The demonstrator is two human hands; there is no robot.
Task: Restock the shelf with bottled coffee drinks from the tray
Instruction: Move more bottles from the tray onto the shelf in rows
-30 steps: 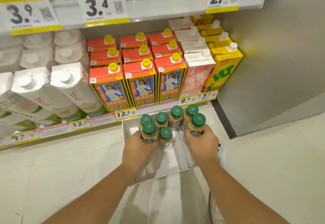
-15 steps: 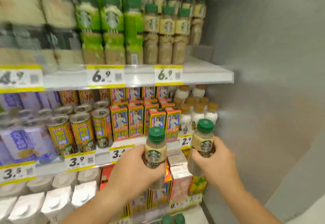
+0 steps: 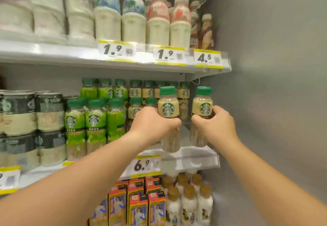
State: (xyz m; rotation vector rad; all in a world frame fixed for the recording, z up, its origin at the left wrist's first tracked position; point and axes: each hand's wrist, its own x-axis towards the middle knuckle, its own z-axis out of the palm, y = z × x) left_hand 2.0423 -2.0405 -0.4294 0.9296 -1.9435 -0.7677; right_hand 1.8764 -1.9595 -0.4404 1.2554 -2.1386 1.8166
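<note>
Now | left hand [image 3: 152,124] grips bottle [image 3: 169,112]; right hand [image 3: 215,124] grips second bottle [image 3: 201,108] | both over shelf [image 3: 194,156] edge | matching bottles [image 3: 139,101] behind; green bottles [image 3: 93,121] left; wall [image 3: 274,84] right.

Plain grey wall panel [image 3: 276,84] right of white shop shelving [image 3: 53,55], evenly lit.

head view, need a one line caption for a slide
Left hand and right hand each hold an upright green-capped coffee bottle at the shelf beside matching bottles.
</note>
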